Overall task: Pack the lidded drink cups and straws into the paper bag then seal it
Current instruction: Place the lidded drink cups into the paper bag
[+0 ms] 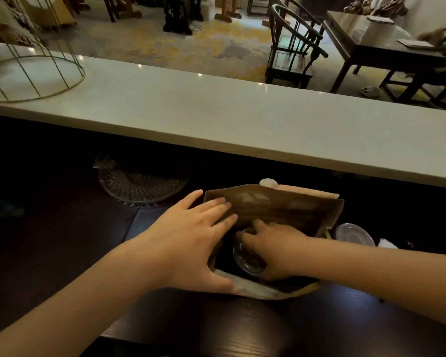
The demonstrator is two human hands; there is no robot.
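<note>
A brown paper bag (281, 207) stands open on the dark wooden counter, its mouth facing up. My left hand (191, 243) rests on the bag's left edge with fingers spread, holding the mouth apart. My right hand (271, 248) reaches down inside the bag and grips a clear lidded drink cup (245, 261). A second lidded cup (354, 235) stands on the counter just right of the bag. A small white item (386, 244) lies beside that cup; I cannot tell whether it is a straw.
A patterned glass plate (142, 184) sits on the counter to the left behind the bag. A raised pale stone ledge (216, 117) runs across above the counter, with a gold wire stand (34, 65) at its left end. A round white object (267, 182) peeks out behind the bag.
</note>
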